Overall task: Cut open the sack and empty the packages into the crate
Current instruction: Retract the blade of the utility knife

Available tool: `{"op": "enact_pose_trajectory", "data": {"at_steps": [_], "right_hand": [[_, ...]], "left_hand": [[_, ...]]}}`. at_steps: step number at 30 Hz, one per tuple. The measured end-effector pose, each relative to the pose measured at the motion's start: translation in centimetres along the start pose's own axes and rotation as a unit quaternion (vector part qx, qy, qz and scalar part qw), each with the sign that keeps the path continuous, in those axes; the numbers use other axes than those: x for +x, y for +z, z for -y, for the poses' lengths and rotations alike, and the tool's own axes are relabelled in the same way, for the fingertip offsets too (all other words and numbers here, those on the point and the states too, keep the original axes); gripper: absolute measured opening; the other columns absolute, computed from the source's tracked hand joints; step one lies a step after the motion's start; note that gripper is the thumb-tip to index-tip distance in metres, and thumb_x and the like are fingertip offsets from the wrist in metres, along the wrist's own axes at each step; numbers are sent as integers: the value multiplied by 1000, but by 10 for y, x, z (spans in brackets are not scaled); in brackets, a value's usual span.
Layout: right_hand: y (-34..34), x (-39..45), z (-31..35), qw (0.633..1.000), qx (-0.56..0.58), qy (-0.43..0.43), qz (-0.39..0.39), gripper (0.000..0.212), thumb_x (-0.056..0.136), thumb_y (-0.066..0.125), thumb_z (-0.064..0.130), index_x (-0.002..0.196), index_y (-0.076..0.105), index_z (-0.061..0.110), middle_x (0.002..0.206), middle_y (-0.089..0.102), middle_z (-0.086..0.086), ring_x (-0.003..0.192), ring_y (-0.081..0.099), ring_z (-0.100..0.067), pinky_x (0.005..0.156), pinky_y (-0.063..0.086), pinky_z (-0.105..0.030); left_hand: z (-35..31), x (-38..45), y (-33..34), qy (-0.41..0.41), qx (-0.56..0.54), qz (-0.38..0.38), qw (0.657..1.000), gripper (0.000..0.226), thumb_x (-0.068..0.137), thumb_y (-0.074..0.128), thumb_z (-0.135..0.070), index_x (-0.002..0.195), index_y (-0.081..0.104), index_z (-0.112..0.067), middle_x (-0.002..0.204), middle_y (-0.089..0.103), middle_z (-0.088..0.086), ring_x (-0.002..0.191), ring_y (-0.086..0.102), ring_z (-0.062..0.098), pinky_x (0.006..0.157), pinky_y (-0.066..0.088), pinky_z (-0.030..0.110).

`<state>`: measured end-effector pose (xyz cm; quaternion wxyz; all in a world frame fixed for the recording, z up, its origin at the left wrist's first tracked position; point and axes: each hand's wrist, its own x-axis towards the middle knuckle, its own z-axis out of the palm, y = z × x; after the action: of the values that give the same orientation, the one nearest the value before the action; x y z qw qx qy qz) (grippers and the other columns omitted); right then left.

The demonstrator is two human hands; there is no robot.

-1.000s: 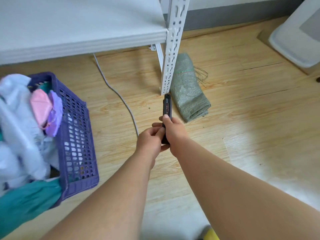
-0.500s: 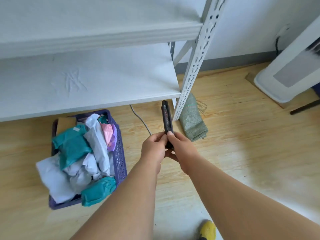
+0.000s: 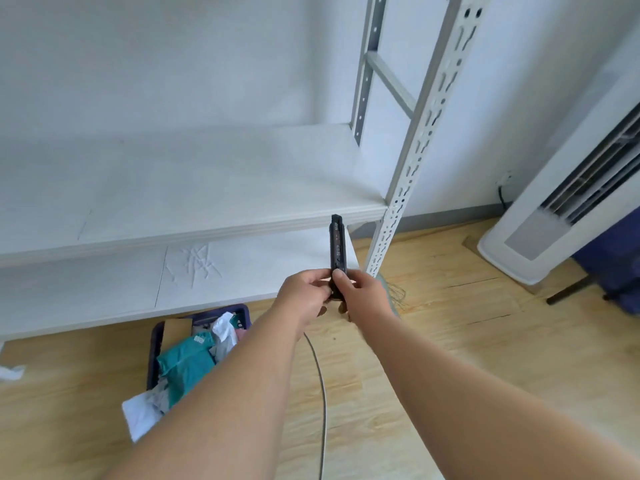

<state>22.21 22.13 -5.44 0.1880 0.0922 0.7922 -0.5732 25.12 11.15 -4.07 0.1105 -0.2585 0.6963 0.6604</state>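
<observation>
Hands come first: both meet in front of the chest around a slim black utility knife (image 3: pixel 337 252), held upright with its tip pointing up and away from the body, a sensible way to carry a cutter. Starting at the far left, a scrap of white paper (image 3: pixel 10 372) lies on the pale wood-grain floor (image 3: pixel 485 358). Next comes the purple plastic crate (image 3: pixel 157 344), sitting on the floor just in front of the lowest shelf of a white metal rack (image 3: pixel 408 188). It is heaped with soft teal and white packages (image 3: pixel 188 362), crinkled plastic mailers by the look of them, and a white one spills over its near edge; a flat brown cardboard piece leans at its back. Judging by that load, the emptying appears largely done.

Moving right, the left hand (image 3: pixel 304 296) pinches the lower end of the knife with curled fingers, perhaps working its slider, though no blade can be made out. A thin grey cable (image 3: pixel 322 393) trails across the floor below. The right hand (image 3: pixel 363 294) wraps the same handle, thumb lying along its face. Just behind it, the green woven sack (image 3: pixel 389 289) lies at the foot of the slotted upright, mostly hidden, loose threads fraying out. Farther right stands a tall white floor appliance (image 3: pixel 540 230) with dark louvres.
</observation>
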Motion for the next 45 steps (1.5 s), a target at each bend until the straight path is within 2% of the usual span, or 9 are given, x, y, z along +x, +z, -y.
{"op": "enact_pose_trajectory", "data": {"at_steps": [4, 6, 13, 18, 24, 31, 37, 41, 45], "right_hand": [[-6, 8, 38, 998, 62, 19, 26, 25, 90, 66, 22, 114, 66, 13, 76, 69, -3, 51, 57, -11, 46, 45, -20], [-12, 15, 49, 996, 84, 26, 31, 29, 87, 69, 15, 116, 65, 10, 76, 68, -5, 53, 57, -11, 50, 48, -18], [-37, 77, 61, 992, 112, 58, -27, 35, 85, 70, 10, 119, 63, 11, 72, 66, -5, 55, 57, -10, 55, 46, -22], [-55, 138, 69, 989, 111, 91, -32, 32, 86, 68, 6, 118, 62, 7, 74, 65, -6, 59, 57, -13, 64, 54, -23], [-70, 196, 77, 991, 64, 119, -2, 41, 88, 63, 3, 128, 54, 8, 83, 63, -10, 62, 57, -15, 60, 54, -21], [-67, 250, 76, 994, 21, 98, 34, 60, 84, 60, -7, 135, 51, 23, 105, 68, -15, 83, 72, -28, 84, 58, -34], [-60, 273, 69, 994, -88, 31, 51, 56, 85, 64, 3, 136, 52, 24, 88, 72, -11, 69, 70, -21, 70, 60, -31], [-58, 283, 71, 990, -128, 37, 52, 51, 85, 69, 15, 132, 55, 27, 81, 68, -4, 56, 66, -16, 67, 60, -32], [-54, 278, 68, 989, -135, 28, 56, 54, 87, 67, 19, 137, 48, 27, 98, 67, -5, 64, 68, -17, 63, 59, -30]], "left_hand": [[-38, 2, -11, 24, 23, 2, 999, 40, 94, 44, 0, 127, 60, -18, 111, 66, -1, 101, 64, 16, 81, 52, 30], [-49, 9, -10, 29, 17, 8, 999, 42, 94, 42, 1, 129, 57, -17, 112, 65, -4, 102, 64, 15, 88, 53, 32], [-69, 52, 19, 35, 14, 44, 998, 48, 92, 46, 0, 135, 51, -21, 130, 57, -4, 112, 58, 16, 93, 51, 33], [-81, 101, 29, 43, 92, 9, 995, 51, 94, 46, -8, 142, 42, -25, 142, 47, -8, 125, 48, 14, 108, 39, 37], [-100, 162, 46, 67, 243, -29, 967, 54, 95, 41, -10, 146, 34, -28, 151, 36, -5, 137, 36, 16, 104, 33, 27], [-92, 208, 66, 57, 301, -36, 951, 60, 93, 42, -6, 148, 30, -28, 154, 29, -1, 140, 30, 18, 109, 33, 33], [-90, 229, 74, 64, 331, -37, 941, 58, 88, 43, -3, 139, 43, -29, 137, 49, -3, 131, 37, 22, 102, 42, 40], [-92, 235, 74, 42, 323, -53, 944, 61, 87, 40, -3, 144, 38, -27, 140, 47, -2, 136, 29, 23, 103, 41, 40], [-96, 230, 70, 22, 310, -34, 950, 63, 89, 39, -4, 147, 32, -27, 146, 41, 0, 140, 26, 22, 104, 40, 39]]}}
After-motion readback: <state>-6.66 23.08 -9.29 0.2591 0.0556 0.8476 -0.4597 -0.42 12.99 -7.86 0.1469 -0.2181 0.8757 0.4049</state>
